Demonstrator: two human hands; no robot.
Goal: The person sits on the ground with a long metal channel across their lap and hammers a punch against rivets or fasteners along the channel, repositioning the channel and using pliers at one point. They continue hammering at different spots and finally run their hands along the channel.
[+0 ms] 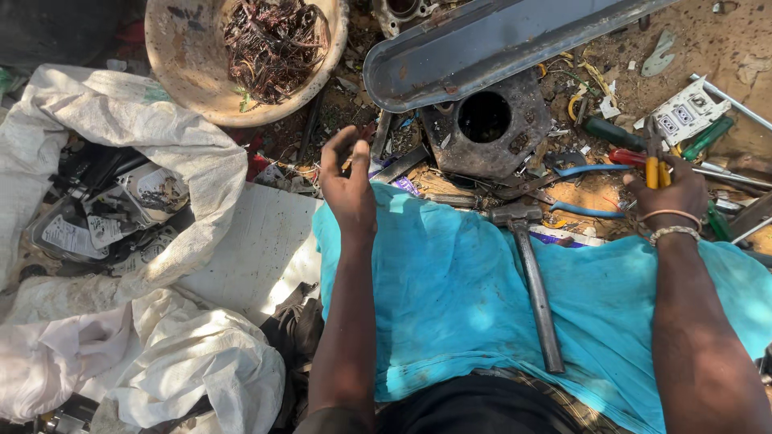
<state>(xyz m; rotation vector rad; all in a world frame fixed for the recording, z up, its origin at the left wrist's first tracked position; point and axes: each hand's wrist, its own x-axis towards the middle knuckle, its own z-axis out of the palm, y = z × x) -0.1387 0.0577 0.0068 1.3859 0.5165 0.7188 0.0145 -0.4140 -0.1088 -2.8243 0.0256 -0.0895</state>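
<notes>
While the left hand (347, 186) hovers above the far edge of the turquoise cloth (466, 297), its fingers are spread and loosely curled. A small dark scrap may sit between thumb and forefinger, but it is too small to tell. The hand closes on nothing I can confirm.

Right hand (674, 195), wrist banded with bracelets, is clamped around a pair of yellow-handled pliers (656, 166). The handles lie in the palm, the nose points away toward the clutter, a working grip rather than a carrying one.

Cloth lies over the lap, likely as an apron and catch-surface. On it rests a hammer (531, 281), head at the cloth's far edge, handle running back toward the body, so it sits within reach of either hand.

Just beyond the cloth sits a dark metal housing with a round hole (490, 124), with a long grey metal trough (482, 44) lying over its far side. Red and green screwdrivers (643, 145) and blue-handled pliers (591, 170) lie near the right hand, beside a white socket plate (686, 112). Tools cluster on the working side.

Far left, a worn basin (189, 56) holds tangled reddish wire (273, 44), kept apart from the rest. An open white sack (121, 209) beside the left arm holds flat scrap with labels. Sorting by material seems the logic.
</notes>
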